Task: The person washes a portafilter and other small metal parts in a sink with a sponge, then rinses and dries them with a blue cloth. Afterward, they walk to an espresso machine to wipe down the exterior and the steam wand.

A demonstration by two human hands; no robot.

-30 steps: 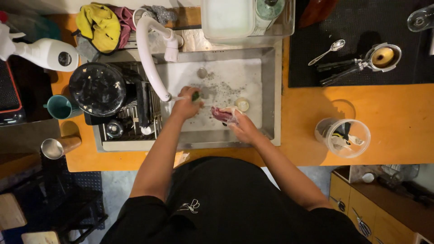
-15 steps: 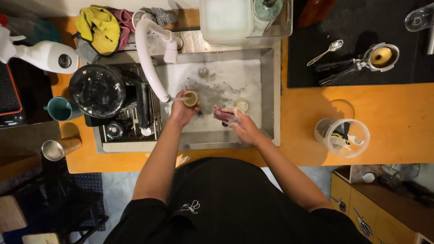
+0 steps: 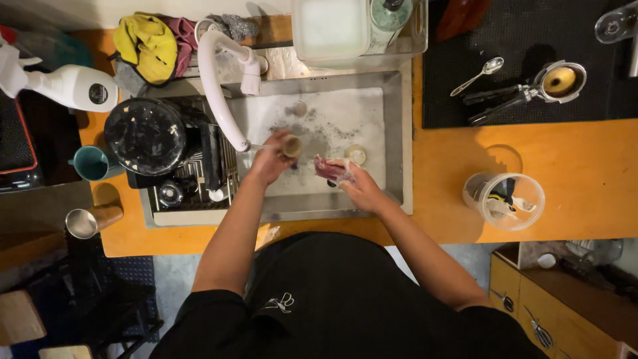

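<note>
Near edge: person in black top leans over the counter [image 3: 458, 159], both arms reaching into the sink [image 3: 392, 133]. Right hand [image 3: 355, 183] w/ fingers clamped on a pinkish sponge [image 3: 330, 167], held low over the sink floor, just right of centre. Left hand [image 3: 269, 159] has fingers closed round a small tan cup [image 3: 290, 145], mouth tipped sideways toward the sponge; cup & sponge near each other, not touching as far as I can tell. Cup sits right by the tip of the white tap [image 3: 219, 86]; can't tell if water runs. Judging progress: wash looks mid-way, cup is in hand but sponge isn't in it yet, so scrub & rinse seem left. Sink floor is speckled w/ dark grit and suds, and a small round lid [image 3: 357, 154] lies there just past the sponge, prob. unwashed. Left of the sink, a rack [image 3: 193, 186] holds a dark pan [image 3: 145, 136] and other bits; teal mug [image 3: 93, 163] and steel cup [image 3: 86, 223] stand on the counter beside it. Right side: clear tub [image 3: 508, 199] w/ utensils. Far: white basin [image 3: 332, 30] behind the sink, yellow cloth [image 3: 146, 40] back left, spoon [image 3: 478, 74] on a black mat [image 3: 525, 60] back right.
</note>
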